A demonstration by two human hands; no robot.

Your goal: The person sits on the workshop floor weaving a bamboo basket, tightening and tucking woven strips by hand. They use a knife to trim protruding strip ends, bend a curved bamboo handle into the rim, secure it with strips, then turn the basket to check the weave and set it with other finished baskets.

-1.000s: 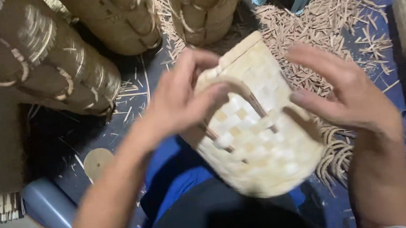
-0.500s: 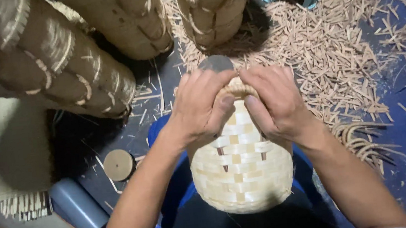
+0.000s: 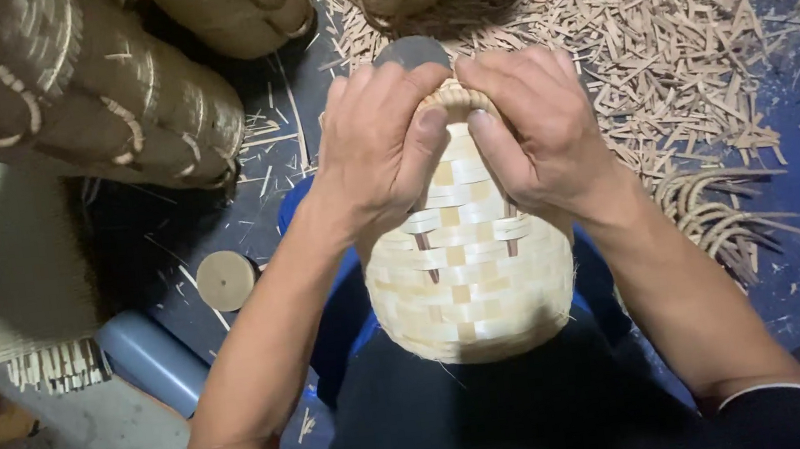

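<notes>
A small pale woven basket (image 3: 470, 281) lies on my lap with its rounded bottom toward me and its rim pointing away. My left hand (image 3: 377, 148) grips the far end from the left, thumb pressed on the weave near the rim. My right hand (image 3: 534, 131) clasps the same end from the right, fingers curled over the rim band. Two thin brown ribs show through the weave just below my thumbs. The basket's opening is hidden by both hands.
Stacks of large woven baskets (image 3: 80, 100) lie at the upper left and top. Cut bamboo slivers (image 3: 678, 37) litter the dark blue floor at the upper right. A flat woven mat (image 3: 25, 284), a round wooden disc (image 3: 226, 279) and a grey-blue tube (image 3: 152, 359) sit to my left.
The basket turned from slanted with its opening showing to lying straight on my lap. Both hands closed in together over its far end.
</notes>
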